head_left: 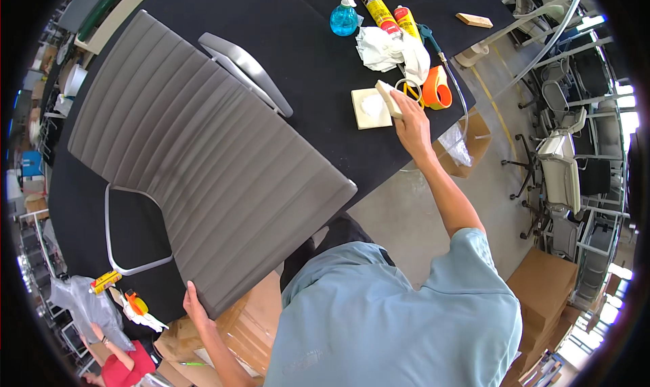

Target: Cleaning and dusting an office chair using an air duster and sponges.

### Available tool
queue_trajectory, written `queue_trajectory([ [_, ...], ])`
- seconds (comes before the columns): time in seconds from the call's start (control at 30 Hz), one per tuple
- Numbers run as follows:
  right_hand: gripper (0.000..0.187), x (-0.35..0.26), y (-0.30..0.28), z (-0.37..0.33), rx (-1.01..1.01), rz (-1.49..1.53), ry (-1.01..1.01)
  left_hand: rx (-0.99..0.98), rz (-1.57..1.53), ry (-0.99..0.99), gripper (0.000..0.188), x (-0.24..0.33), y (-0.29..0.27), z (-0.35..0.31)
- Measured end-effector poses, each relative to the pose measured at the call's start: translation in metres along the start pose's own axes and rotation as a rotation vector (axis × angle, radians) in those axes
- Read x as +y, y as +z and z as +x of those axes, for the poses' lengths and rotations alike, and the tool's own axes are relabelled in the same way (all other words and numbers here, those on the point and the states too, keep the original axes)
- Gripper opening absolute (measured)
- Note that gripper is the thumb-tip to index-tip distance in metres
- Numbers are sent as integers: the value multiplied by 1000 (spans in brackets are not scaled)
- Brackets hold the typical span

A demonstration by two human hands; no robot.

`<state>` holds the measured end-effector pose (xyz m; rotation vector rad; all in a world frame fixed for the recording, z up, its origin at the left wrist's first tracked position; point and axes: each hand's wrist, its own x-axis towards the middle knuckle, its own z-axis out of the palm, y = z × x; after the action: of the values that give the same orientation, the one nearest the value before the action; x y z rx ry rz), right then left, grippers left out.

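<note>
A grey ribbed chair seat and back (203,170), one curved piece with metal armrests (247,69), lies on the black-covered table (318,103). At its near corner my left hand (195,309) grips the edge, part of the fingers hidden beneath. My right hand (414,126) is closed on a cream sponge block (389,100), tilted up on its edge. Right beside it lies a flat cream square pad (363,120) with a white lump on top. An orange tape roll (439,89), scissors (412,93) and crumpled white cloths (379,49) are close to that hand.
A blue spray bottle (344,20), yellow cans (379,11), an air hose (452,69) and a small wooden block (474,20) sit farther back. Cardboard boxes (542,285) and chairs (560,167) stand to the right. Another person (128,363) is at lower left.
</note>
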<state>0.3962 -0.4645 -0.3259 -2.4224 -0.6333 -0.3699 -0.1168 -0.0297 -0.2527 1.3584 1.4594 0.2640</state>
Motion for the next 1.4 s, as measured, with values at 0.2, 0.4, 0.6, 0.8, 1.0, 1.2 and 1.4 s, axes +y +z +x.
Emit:
queue_trajectory([
  [0.2,63,20,37,6,-231,-249,-205,37,27,-8,50,-3,2,4],
  [0.4,53,-6,4,-32,-425,-110,-181,47,26,-3,49,-1,2,6],
  [0.6,33,-120,-51,-22,122,1411,917,26,-37,-13,52,-13,-5,10],
  [0.8,28,-211,-25,-44,-175,1213,510,-181,-24,-4,53,5,-9,29],
  [1.0,27,-230,-6,-65,-266,994,442,-300,-138,-92,48,31,-25,47],
  [1.2,24,-163,15,-105,-149,1026,519,8,-179,12,47,-21,15,17],
  [1.4,22,-152,22,-137,-145,1175,684,144,-268,144,64,-94,36,-10],
])
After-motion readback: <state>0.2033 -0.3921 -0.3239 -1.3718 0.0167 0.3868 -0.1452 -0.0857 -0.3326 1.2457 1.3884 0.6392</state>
